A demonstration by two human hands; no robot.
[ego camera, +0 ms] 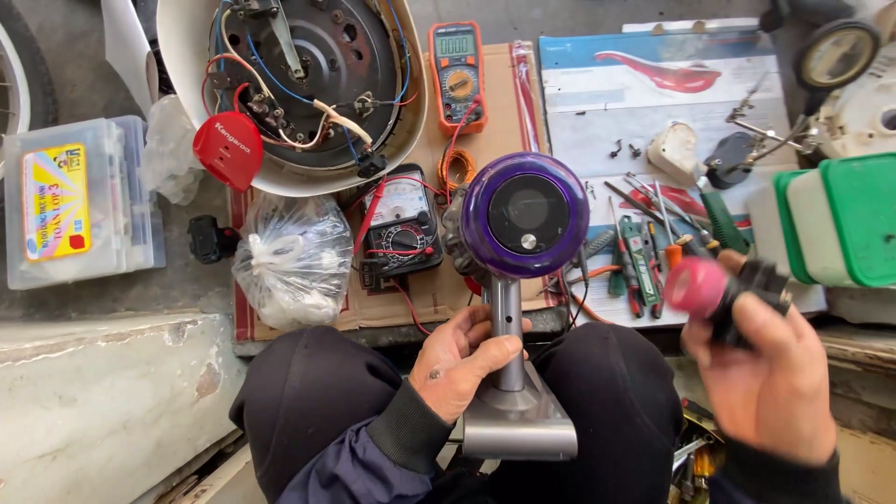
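Between the person's knees stands a handheld vacuum body (pixel 523 280), purple motor head up and grey handle down; the left hand (pixel 457 359) is wrapped tight around that handle, holding it upright; off to the side, the right hand (pixel 770 373) is raised and closed around a blurred pink-and-black part (pixel 714 291), well apart from the vacuum; behind, on the cardboard, lie an analog multimeter (pixel 401 229), an orange digital multimeter (pixel 456 75), a knotted plastic bag (pixel 291 257) and a scatter of screwdrivers (pixel 644 247).

glossy purple plastic vacuum body (pixel 525 217), matt grey handle (pixel 509 345)
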